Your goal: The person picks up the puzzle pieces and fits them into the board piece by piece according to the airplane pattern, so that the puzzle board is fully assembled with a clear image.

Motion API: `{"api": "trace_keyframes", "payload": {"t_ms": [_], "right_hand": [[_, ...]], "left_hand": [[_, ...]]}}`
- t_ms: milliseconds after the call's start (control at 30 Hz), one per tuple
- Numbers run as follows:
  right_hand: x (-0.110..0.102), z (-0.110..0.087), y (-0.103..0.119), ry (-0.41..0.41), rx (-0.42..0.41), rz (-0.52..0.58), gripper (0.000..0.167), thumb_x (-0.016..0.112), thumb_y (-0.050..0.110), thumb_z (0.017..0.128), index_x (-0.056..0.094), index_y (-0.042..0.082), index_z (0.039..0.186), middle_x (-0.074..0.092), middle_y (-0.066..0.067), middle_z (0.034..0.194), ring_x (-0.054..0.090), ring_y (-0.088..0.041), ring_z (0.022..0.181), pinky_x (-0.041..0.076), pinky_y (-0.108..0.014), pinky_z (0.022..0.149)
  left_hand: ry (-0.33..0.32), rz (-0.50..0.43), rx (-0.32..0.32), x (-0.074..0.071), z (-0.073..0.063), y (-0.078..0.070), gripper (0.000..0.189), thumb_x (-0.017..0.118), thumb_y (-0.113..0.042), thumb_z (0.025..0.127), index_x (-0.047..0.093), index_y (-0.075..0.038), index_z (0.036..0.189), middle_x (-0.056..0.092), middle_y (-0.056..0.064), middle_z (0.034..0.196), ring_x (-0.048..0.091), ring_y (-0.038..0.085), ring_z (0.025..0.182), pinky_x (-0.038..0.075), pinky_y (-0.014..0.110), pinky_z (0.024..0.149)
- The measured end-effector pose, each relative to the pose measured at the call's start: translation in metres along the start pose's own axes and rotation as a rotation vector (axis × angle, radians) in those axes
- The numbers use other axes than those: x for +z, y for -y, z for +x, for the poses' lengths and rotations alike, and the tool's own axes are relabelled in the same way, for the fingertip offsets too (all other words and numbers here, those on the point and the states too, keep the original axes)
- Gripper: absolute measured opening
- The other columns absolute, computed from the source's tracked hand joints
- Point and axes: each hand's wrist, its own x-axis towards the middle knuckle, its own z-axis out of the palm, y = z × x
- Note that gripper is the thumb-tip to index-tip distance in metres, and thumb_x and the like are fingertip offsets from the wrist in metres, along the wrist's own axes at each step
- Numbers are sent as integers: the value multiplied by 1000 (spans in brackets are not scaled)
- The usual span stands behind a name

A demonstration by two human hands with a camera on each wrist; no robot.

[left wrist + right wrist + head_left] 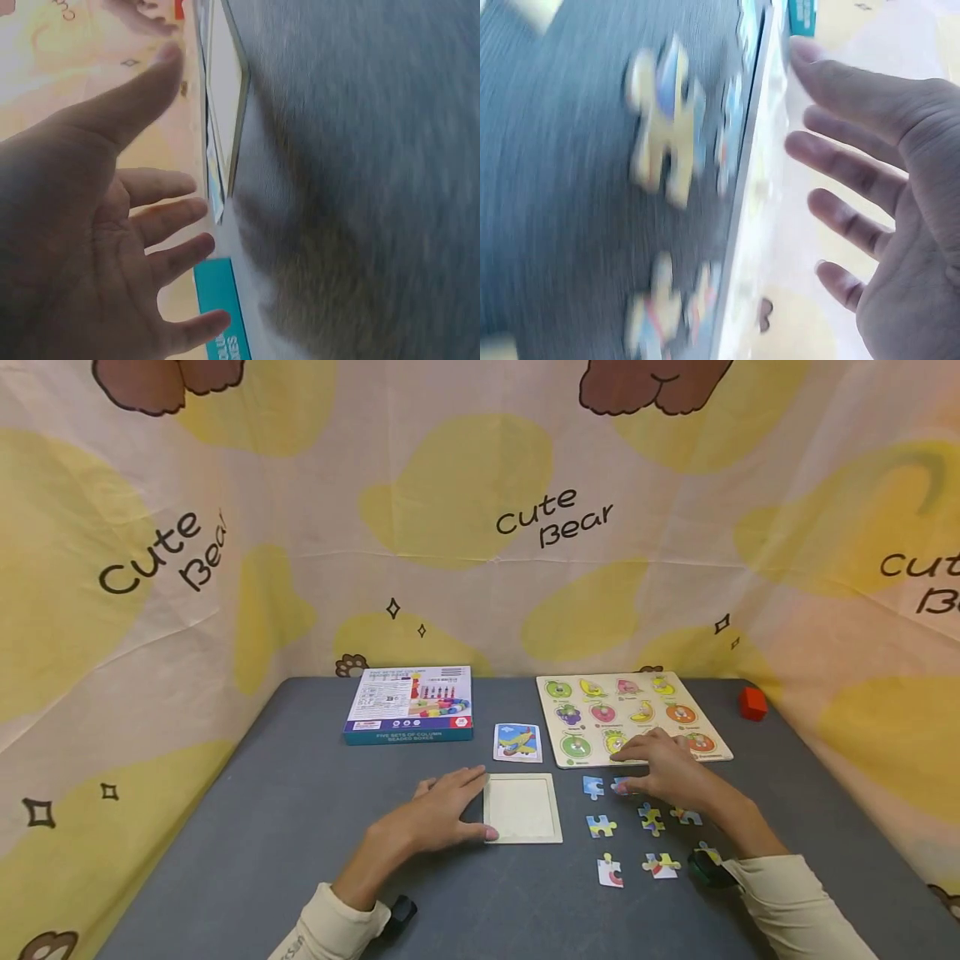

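My left hand (438,814) is beside the left edge of a square cream puzzle tray (522,808), fingers spread and nothing in its grasp. The left wrist view shows that palm bare, the thumb apart from the fingers. Over the upper puzzle pieces reaches my right hand (671,772), holding nothing. One blue jigsaw piece (619,787) shows partly beneath its thumb; whether they touch I cannot tell. Several other jigsaw pieces lie loose below and left of it, such as a yellow-green piece (651,819) and a white-and-red piece (610,871).
Behind the tray lies a picture card with an airplane (517,743). A boxed bead set (408,706) is at the back left. At the back right are a fruit puzzle board (600,697) and a red block (753,703). Printed cloth (450,527) surrounds the grey table (247,835).
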Motion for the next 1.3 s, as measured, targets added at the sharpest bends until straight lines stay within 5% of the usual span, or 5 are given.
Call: {"api": "trace_keyframes", "payload": {"t_ms": [333,933,1300], "right_hand": [[21,9,18,41,-33,19,35,89,32,85,84,16,115,75,-2,117,54,-25,107,33,-47,83],[23,10,21,0,-43,32,17,89,27,85,84,14,94,73,2,99,54,-24,100,37,-47,84],[19,19,33,38,-37,69,17,87,26,88,83,13,98,74,4,100,54,-20,100,39,-46,90]], "left_hand": [[17,-1,15,11,2,2,88,80,-49,93,45,-4,160,39,11,169,33,36,157,22,71,120],[-5,5,24,16,2,4,84,78,-45,95,44,-6,161,38,11,170,32,37,158,22,72,120],[-6,12,0,14,2,4,82,75,-47,97,43,-8,162,38,9,170,32,36,158,22,72,120]]}}
